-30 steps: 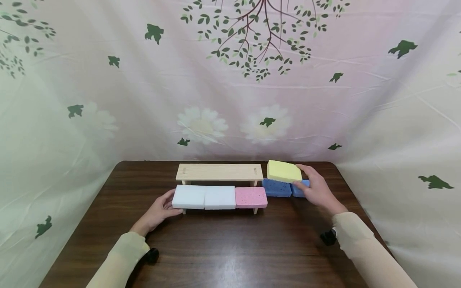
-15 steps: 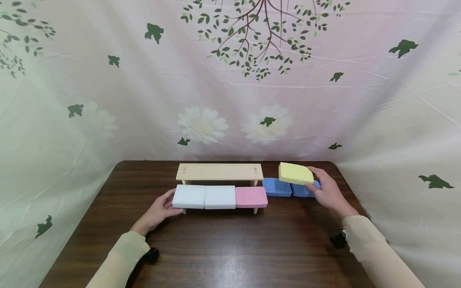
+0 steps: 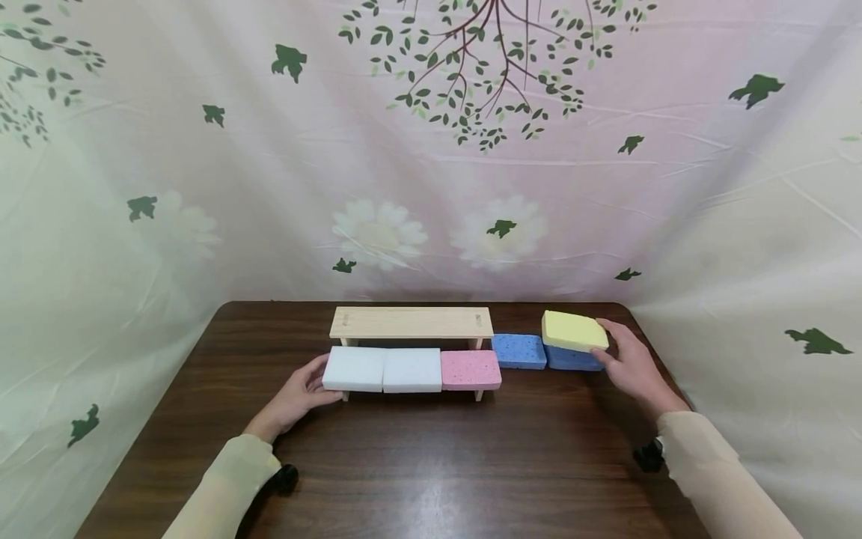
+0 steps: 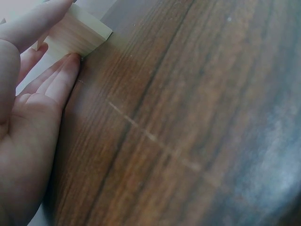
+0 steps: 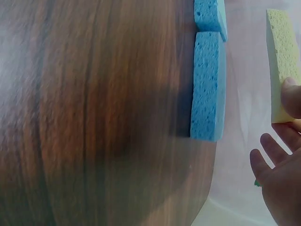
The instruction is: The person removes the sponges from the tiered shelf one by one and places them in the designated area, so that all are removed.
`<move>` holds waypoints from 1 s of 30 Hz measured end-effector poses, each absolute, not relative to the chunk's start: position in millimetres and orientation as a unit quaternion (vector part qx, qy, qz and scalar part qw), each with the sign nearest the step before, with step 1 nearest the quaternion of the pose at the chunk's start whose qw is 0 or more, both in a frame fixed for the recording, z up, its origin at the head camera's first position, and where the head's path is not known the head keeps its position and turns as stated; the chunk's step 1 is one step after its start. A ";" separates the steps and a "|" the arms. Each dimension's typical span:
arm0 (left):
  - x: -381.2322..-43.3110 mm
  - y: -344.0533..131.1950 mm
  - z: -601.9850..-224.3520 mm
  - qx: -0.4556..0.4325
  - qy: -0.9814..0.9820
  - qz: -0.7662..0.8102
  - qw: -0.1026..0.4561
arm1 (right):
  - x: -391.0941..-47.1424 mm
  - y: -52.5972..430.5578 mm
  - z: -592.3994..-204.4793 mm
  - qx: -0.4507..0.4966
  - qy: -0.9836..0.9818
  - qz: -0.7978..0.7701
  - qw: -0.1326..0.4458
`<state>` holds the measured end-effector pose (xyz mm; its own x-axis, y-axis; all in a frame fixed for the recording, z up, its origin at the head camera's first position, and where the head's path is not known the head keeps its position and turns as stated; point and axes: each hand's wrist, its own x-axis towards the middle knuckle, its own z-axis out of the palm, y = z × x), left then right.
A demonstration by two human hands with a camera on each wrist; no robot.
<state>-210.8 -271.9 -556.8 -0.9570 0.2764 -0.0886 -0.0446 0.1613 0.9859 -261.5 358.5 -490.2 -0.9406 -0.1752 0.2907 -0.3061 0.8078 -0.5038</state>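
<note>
In the head view, my right hand (image 3: 631, 364) pinches a yellow sponge (image 3: 575, 331) by its right end. That sponge is held above the right-hand one of two blue sponges (image 3: 517, 351), with a gap between them in the right wrist view. My left hand (image 3: 299, 397) holds the left end of the front wooden stand (image 3: 479, 395), its thumb in front. On this stand lie two white sponges (image 3: 353, 368) and a pink sponge (image 3: 470, 370) in a row. The left wrist view shows the stand's wooden end (image 4: 77, 35) between thumb and fingers.
Behind the loaded stand is a second wooden stand (image 3: 412, 322) with a bare top. Everything rests on a dark brown wooden table (image 3: 431, 457). A patterned fabric curtain (image 3: 431, 187) hangs close behind the table and along both sides.
My right hand has carried the yellow sponge to the right and slightly lower, from over the left blue sponge to over the right one. My left hand has stayed in place.
</note>
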 end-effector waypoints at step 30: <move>-211.7 -273.8 -559.0 0.087 0.742 0.653 0.127 | -241.8 368.5 -501.3 0.130 -0.946 0.283 0.093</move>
